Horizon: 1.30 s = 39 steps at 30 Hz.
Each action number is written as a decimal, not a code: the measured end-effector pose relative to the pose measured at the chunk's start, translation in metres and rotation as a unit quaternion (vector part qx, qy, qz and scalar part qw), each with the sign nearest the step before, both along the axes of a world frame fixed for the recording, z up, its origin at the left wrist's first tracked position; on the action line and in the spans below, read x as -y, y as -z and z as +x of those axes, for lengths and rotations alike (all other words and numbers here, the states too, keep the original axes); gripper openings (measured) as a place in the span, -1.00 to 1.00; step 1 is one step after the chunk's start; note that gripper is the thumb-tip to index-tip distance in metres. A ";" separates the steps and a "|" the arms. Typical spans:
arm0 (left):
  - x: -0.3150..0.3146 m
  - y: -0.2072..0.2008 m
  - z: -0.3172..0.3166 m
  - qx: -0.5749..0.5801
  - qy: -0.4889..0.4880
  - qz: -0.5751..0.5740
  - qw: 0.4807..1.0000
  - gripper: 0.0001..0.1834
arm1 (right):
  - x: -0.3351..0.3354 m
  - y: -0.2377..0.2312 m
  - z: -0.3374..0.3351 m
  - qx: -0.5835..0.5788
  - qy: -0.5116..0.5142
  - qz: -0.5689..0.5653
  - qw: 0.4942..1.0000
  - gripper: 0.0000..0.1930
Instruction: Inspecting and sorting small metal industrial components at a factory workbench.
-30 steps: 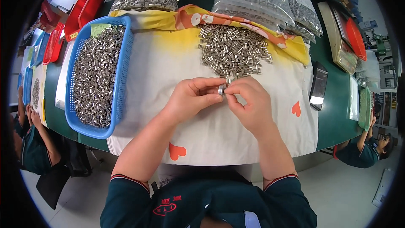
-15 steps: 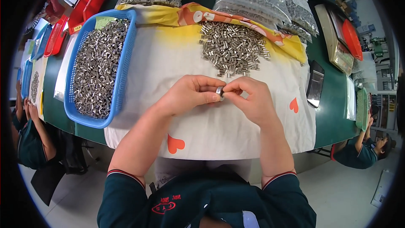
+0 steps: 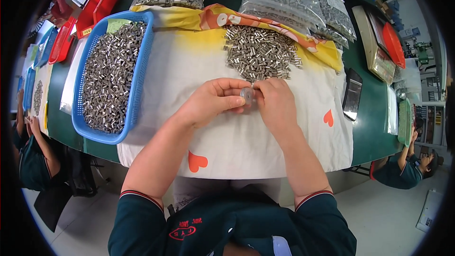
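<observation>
Left hand (image 3: 214, 102) curled, our thumb and fingers pinching a small metal disc (image 3: 246, 95) | right hand (image 3: 275, 103) pinching its other side | both forearms angled inward above white cloth (image 3: 237, 147) | pile of metal sleeves (image 3: 260, 54) just beyond | blue basket (image 3: 138, 73) to left

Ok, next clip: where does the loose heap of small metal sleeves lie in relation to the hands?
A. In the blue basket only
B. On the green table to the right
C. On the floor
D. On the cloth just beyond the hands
D: the loose heap of metal sleeves lies on the white cloth, just beyond the left hand and right hand.
</observation>
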State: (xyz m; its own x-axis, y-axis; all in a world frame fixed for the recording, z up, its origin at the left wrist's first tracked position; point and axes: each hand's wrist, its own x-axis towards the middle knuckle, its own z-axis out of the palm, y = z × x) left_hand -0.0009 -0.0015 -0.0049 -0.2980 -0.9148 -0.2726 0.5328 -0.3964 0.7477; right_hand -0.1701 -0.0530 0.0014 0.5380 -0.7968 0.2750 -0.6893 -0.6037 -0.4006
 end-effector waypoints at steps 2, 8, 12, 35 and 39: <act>0.000 0.000 0.001 0.001 -0.005 0.005 1.000 -0.66 | 0.000 -0.003 -0.001 -0.019 -0.004 0.026 0.999 -0.87; -0.002 -0.004 -0.001 0.022 -0.005 0.001 1.000 -0.63 | 0.000 -0.019 -0.010 0.302 -0.104 0.295 0.901 -0.90; -0.003 -0.005 0.000 0.040 0.009 -0.014 0.999 -0.63 | -0.003 -0.022 -0.008 0.282 -0.082 0.361 0.885 -0.90; -0.007 -0.009 0.004 0.125 0.078 -0.024 0.989 -0.67 | 0.010 0.007 0.006 0.069 -0.083 -0.050 0.993 -0.88; -0.006 -0.009 0.003 0.110 0.071 -0.021 0.991 -0.67 | 0.009 0.012 0.007 0.052 -0.084 -0.055 0.994 -0.86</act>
State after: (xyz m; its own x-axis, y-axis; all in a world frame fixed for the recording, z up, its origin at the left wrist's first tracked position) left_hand 0.0020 0.0047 0.0045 -0.3626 -0.8797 -0.3078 0.2963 -0.4219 0.8568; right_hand -0.1630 -0.0624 -0.0101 0.6245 -0.6603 0.4171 -0.5332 -0.7507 -0.3901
